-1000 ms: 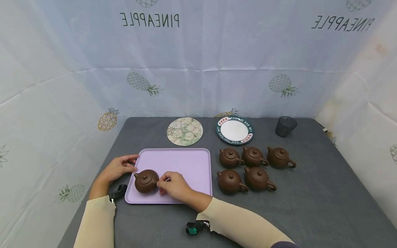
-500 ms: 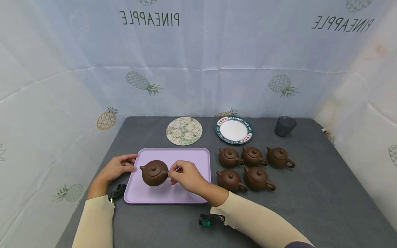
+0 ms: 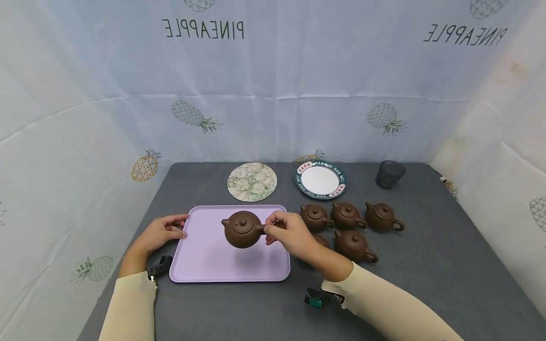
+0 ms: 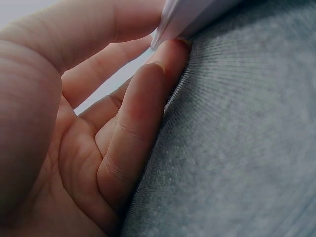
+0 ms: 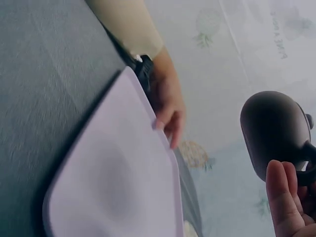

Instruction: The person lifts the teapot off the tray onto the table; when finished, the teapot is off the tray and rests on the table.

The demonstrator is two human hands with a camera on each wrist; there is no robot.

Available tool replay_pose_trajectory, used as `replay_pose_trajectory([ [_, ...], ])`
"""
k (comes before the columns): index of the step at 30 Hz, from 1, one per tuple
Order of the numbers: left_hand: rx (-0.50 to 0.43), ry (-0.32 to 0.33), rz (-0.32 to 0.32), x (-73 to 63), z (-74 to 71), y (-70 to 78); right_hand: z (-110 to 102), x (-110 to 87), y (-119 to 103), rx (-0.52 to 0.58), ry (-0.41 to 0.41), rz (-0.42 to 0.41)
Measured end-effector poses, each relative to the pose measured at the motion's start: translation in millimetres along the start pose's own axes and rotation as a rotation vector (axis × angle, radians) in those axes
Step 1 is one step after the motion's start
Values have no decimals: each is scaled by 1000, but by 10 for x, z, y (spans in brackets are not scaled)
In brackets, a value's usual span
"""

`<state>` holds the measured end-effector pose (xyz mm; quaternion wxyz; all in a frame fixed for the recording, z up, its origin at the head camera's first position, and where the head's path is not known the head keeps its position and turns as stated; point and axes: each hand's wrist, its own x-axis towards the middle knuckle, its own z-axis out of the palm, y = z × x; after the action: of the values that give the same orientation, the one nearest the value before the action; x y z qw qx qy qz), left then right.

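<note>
A brown clay teapot (image 3: 243, 229) with a smile line and knobbed lid hangs above the lilac tray (image 3: 209, 265), its shadow falling on the tray. My right hand (image 3: 294, 237) grips its handle, and the spout points left. In the right wrist view the teapot (image 5: 274, 133) is seen from its underside, with my fingers (image 5: 284, 202) at the handle. My left hand (image 3: 159, 233) rests at the tray's left edge, thumb and fingers touching the rim. The left wrist view shows those fingers (image 4: 136, 113) relaxed against the rim and the grey cloth.
Several matching teapots (image 3: 353, 244) stand in two rows to the right of the tray; my right hand and forearm partly hide one. Behind are a round floral mat (image 3: 251, 182), a green-rimmed plate (image 3: 320, 181) and a dark cup (image 3: 390, 174). Pineapple-print curtains (image 3: 273, 71) enclose the table.
My right hand has lifted the teapot from the tray's left part and carried it up and to the right. The left hand stays at the tray's edge.
</note>
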<state>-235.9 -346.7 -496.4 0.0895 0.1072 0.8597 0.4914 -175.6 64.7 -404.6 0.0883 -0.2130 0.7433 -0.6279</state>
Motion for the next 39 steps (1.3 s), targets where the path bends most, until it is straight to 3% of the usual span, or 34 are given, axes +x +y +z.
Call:
replay_pose_trajectory([
  [16, 24, 8, -8, 4, -7, -73, -844, -392, 105, 9, 114, -46],
  [25, 21, 12, -12, 21, 9, -59, -1321, -716, 218, -76, 187, -49],
  [39, 11, 0, -22, 13, -10, -54, -1771, -1273, 360, -69, 330, -3],
])
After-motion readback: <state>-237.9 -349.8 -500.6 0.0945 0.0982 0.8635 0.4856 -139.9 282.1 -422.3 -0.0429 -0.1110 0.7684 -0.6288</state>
